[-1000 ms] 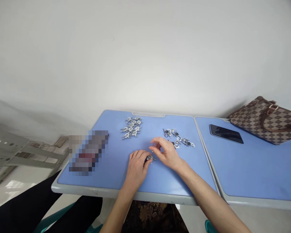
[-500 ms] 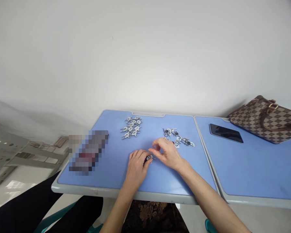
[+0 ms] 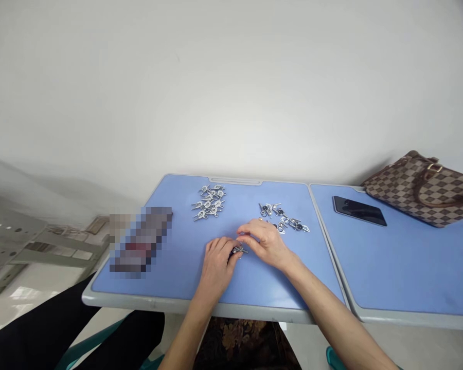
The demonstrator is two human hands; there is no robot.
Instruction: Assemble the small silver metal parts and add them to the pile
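My left hand (image 3: 218, 259) rests on the blue table, its thumb and fingers closed around a small metal fitting (image 3: 238, 250) with a thin pin sticking out to the right. Just above and to the right of it is my right hand (image 3: 263, 241), thumb and fingertips drawn together near the fitting. Whatever those fingertips hold is too small to make out. Behind my right hand lie several loose metal parts (image 3: 281, 211), some with round black centres. Farther left sits a group of similar silver metal fittings (image 3: 208, 204) with pins and ring ends.
A pixelated flat object (image 3: 142, 241) lies on the left of the blue table (image 3: 177, 277). On the adjoining table (image 3: 405, 272) are a black phone (image 3: 359, 210) and a checkered handbag (image 3: 424, 187). Another person's dark-clothed leg (image 3: 50, 324) shows at lower left.
My right thumb and fingertips have come closer together and shifted slightly left, toward the fitting. My left hand has stayed in place around it.
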